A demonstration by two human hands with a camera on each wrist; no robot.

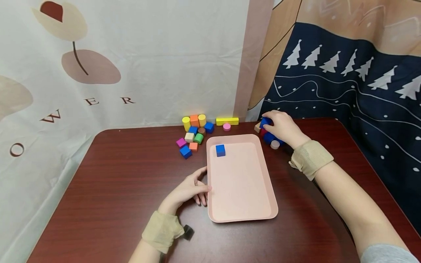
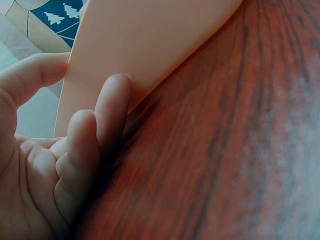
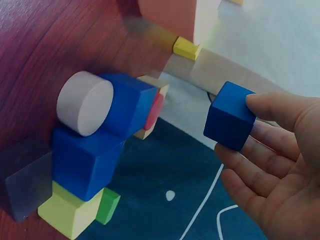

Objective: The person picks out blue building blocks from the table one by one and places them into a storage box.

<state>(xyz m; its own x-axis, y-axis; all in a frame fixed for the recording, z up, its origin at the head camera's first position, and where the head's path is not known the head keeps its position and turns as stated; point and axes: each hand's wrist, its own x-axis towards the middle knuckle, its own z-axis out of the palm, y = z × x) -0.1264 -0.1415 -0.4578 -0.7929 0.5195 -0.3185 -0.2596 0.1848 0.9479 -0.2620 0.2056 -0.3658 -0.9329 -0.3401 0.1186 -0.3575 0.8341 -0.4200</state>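
My right hand (image 1: 283,126) pinches a blue cube (image 3: 230,116) between thumb and fingertips, above a cluster of blocks at the table's back right. In the right wrist view this cluster has a white cylinder (image 3: 85,103), blue blocks (image 3: 82,162), a dark cube (image 3: 25,177), a pale yellow-green block (image 3: 70,212) and a green block (image 3: 108,206). My left hand (image 1: 189,188) holds the left edge of the pink tray (image 1: 243,215), a digit on the rim and curled fingers (image 2: 112,107) by the outer wall. One blue cube (image 1: 220,150) sits in the tray's upper left.
Left of the tray's far end stands a mixed group of blocks, including a green cylinder (image 1: 198,138) and a magenta block (image 1: 181,143). Behind the tray are a long yellow block (image 1: 227,121) and a pink disc (image 1: 226,127). Curtains (image 1: 164,65) border the table (image 1: 121,182).
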